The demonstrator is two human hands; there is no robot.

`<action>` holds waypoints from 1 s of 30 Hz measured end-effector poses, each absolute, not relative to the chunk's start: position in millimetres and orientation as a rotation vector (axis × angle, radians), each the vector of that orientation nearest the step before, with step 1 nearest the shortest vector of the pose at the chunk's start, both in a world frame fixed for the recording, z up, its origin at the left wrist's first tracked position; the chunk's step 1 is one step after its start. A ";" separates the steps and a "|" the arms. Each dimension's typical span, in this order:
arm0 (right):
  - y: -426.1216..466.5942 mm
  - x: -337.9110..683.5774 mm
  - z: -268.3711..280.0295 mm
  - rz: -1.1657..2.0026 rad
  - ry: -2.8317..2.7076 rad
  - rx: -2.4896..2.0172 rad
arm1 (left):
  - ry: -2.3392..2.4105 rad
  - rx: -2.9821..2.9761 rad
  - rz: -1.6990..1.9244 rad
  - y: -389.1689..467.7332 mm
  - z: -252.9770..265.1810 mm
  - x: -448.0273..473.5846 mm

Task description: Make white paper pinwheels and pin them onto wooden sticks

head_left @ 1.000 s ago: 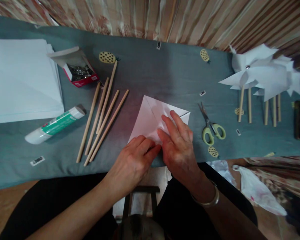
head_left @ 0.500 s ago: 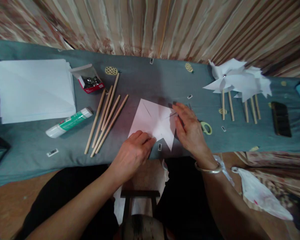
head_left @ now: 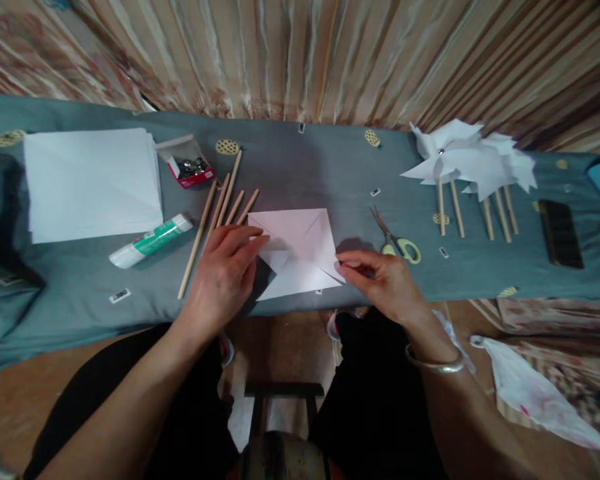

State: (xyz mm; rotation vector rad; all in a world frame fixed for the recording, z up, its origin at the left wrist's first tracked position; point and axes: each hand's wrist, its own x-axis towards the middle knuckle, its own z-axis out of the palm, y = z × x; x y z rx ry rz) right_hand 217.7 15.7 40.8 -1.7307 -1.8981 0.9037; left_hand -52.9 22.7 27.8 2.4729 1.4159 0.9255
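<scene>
At the far left of the grey-green cloth (head_left: pixel 325 167) lies a stack of white paper (head_left: pixel 95 187), with a white and green tube (head_left: pixel 150 241) slanting near its lower right corner and an open red box (head_left: pixel 199 177) of small metal pieces beside its upper right. Next come several wooden sticks (head_left: pixel 197 243), some partly covered by the left hand (head_left: pixel 223 273). That hand is bent, thumb and forefinger nearly together with a narrow gap, their tips at the left side of the cut sheet (head_left: pixel 300 233); whether they grip its edge I cannot tell. The sheet lies on the cloth between the two hands, near the front edge, slits running in from its corners and a small flap showing at its left. At its right edge the right hand (head_left: pixel 383 280) pinches the paper between thumb and forefinger, the other fingers curled in. Just beyond that hand rest scissors (head_left: pixel 409 250) with green handles, blades apart. Farther right lie white pinwheels (head_left: pixel 473 157) on sticks, then a dark phone (head_left: pixel 560 233).
</scene>
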 end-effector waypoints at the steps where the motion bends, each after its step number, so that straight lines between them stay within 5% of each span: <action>1: 13.1 217.6 41.6 0.930 -1.918 -1.732 | 1.401 2.475 0.963 19.1 30.1 -51.0; 9: 9.0 204.9 40.1 0.552 -2.157 -1.451 | 1.140 2.563 0.713 -10.3 25.4 -20.0; 30: 18.9 189.3 35.9 1.193 -1.742 -1.306 | 1.110 2.570 0.701 -14.3 23.3 -24.1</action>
